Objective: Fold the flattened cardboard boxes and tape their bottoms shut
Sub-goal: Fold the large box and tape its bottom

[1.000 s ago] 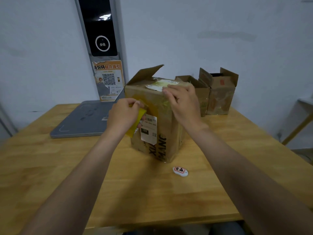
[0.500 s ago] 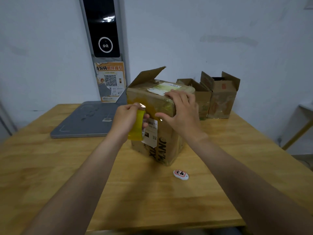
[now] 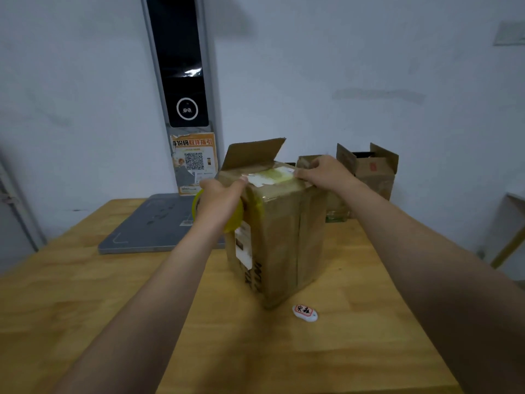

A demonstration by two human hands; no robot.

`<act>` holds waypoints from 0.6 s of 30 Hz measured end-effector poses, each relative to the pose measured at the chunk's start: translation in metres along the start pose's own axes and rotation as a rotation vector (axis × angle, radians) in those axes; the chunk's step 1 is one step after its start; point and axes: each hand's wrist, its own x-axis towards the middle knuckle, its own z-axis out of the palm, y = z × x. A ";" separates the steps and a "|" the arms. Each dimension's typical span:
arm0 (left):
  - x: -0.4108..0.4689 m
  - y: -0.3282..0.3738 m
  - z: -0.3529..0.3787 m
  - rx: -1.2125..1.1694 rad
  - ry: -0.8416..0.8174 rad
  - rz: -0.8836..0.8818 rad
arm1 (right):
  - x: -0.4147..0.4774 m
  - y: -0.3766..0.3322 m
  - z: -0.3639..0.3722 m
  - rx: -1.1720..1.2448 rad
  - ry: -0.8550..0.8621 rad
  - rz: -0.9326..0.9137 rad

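A brown cardboard box stands upright in the middle of the wooden table, with one flap sticking up at its back. A white and green label lies on its top face. My left hand grips a yellow tape roll against the box's upper left edge, its thumb reaching onto the top. My right hand rests on the top's far right corner with its fingers bent over the edge.
Two smaller open cardboard boxes stand behind, by the wall. A grey flat scale lies at the back left, under a wall device with a QR poster. A small white tag lies in front of the box.
The box has been turned so a different side faces me. My left hand with the tape roll rose to the top edge, and my right hand moved to the far right corner.
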 end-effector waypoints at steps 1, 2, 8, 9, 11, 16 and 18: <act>0.002 -0.002 -0.002 0.015 0.004 0.002 | -0.002 0.001 -0.002 0.001 -0.031 0.014; 0.004 -0.003 -0.003 0.033 -0.001 -0.003 | -0.005 0.003 -0.003 0.017 -0.082 0.049; 0.007 0.003 -0.001 0.068 0.002 -0.006 | -0.019 0.007 0.000 0.129 -0.160 0.104; 0.007 0.005 -0.002 0.062 0.009 0.009 | -0.021 0.006 -0.001 0.107 -0.143 0.073; 0.008 0.011 -0.005 0.074 0.035 0.060 | -0.025 0.004 -0.004 0.085 -0.114 0.024; 0.010 0.011 -0.011 0.086 0.057 0.199 | -0.035 0.015 -0.003 0.238 0.020 -0.060; 0.010 0.001 -0.010 0.089 0.056 0.250 | -0.041 0.027 0.007 0.362 0.052 -0.087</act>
